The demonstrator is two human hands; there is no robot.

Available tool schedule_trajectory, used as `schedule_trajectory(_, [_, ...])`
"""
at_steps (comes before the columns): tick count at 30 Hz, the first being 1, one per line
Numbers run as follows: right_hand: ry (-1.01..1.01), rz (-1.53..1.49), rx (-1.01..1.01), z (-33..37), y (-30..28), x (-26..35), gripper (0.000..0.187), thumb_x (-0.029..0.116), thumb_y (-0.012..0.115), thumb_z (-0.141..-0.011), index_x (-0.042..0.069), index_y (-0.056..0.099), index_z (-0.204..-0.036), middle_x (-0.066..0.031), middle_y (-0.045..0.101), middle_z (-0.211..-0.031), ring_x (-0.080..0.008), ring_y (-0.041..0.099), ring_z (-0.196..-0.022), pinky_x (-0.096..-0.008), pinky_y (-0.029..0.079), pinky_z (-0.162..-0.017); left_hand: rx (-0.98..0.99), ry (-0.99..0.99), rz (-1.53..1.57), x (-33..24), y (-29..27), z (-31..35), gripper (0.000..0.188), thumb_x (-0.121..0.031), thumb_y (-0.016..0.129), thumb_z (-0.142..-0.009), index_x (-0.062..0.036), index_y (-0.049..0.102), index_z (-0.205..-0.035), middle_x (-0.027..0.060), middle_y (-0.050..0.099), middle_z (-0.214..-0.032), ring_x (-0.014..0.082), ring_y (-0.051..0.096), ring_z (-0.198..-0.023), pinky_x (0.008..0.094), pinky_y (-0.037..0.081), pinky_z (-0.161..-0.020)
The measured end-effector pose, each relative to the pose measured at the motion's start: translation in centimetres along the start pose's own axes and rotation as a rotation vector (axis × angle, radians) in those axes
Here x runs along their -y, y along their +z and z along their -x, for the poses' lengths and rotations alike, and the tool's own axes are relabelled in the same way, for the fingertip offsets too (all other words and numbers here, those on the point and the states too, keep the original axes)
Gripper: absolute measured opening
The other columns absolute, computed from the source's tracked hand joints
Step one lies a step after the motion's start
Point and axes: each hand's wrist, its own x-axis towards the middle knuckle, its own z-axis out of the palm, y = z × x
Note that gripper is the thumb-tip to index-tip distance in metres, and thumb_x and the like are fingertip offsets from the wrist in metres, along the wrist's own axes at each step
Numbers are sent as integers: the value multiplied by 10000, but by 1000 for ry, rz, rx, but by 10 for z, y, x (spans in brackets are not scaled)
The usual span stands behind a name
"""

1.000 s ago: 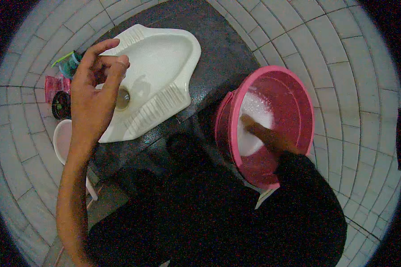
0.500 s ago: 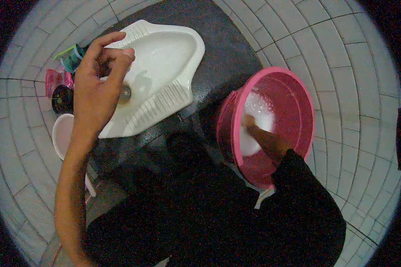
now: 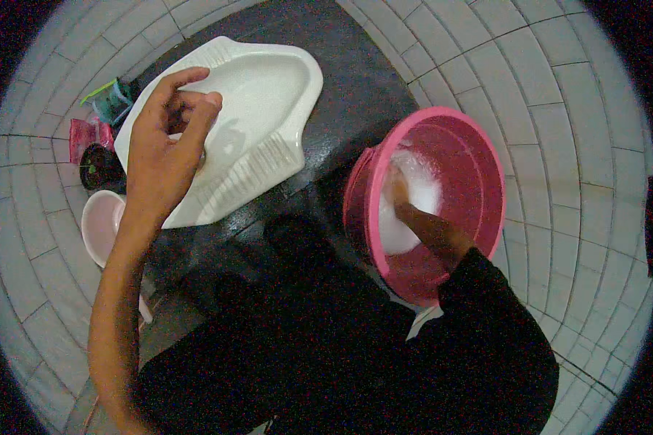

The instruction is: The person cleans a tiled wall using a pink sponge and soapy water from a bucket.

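My left hand (image 3: pixel 168 141) hovers over the white squat toilet pan (image 3: pixel 268 80). Its fingers are loosely curled, with a gap between thumb and index finger, and nothing shows in it. On the right, my right hand (image 3: pixel 397 194) reaches down into a large pink tub (image 3: pixel 479 239) against its left inner side. White foam (image 3: pixel 422 197) surrounds that hand at the bottom. Foam and blur hide its fingers, so I cannot make out whether they hold anything.
Along the left wall stand a pale pink dipper (image 3: pixel 98 225), a dark round container (image 3: pixel 100 167), a pink packet (image 3: pixel 88 140) and a teal item with a green edge (image 3: pixel 112 101). Pale tiled walls (image 3: pixel 559 130) curve around the dark floor (image 3: pixel 334 80).
My right hand has shifted a little within the foam and looks more smeared. My left hand keeps its curled pose, slightly lower in the picture. The whole view has shifted slightly.
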Motion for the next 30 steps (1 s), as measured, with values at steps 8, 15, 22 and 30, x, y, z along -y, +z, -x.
schedule_trajectory(8, [81,-73,-51,6,-16,22,401,297,463,-864,34,490,-1165,-169,575,-1034,-311,616,-843,-420,530,-723,99,60,-59,0,8,11,333,-166,617,-899,-67,559,-1212,4,603,-839,72,543,-751,235,452,-728])
schedule_trajectory(15, [149,-147,-72,29,-8,46,444,327,472,-858,39,472,-1196,-170,566,-1066,-308,616,-857,-421,532,-721,128,56,-103,5,14,44,301,-146,572,-937,-60,549,-1224,45,634,-900,118,595,-833,263,471,-811])
schedule_trajectory(22, [198,-198,-71,40,-10,49,489,358,480,-853,44,454,-1226,-170,557,-1098,-305,616,-871,-423,533,-719,124,57,-119,23,14,55,320,-182,618,-902,-52,571,-1190,12,606,-845,77,555,-764,239,455,-730])
schedule_trajectory(30, [232,-250,-63,62,-39,43,541,392,490,-846,50,434,-1262,-171,547,-1134,-301,616,-888,-424,535,-716,124,39,-107,7,16,39,303,-178,609,-912,-63,578,-1191,29,623,-874,102,580,-797,244,466,-749])
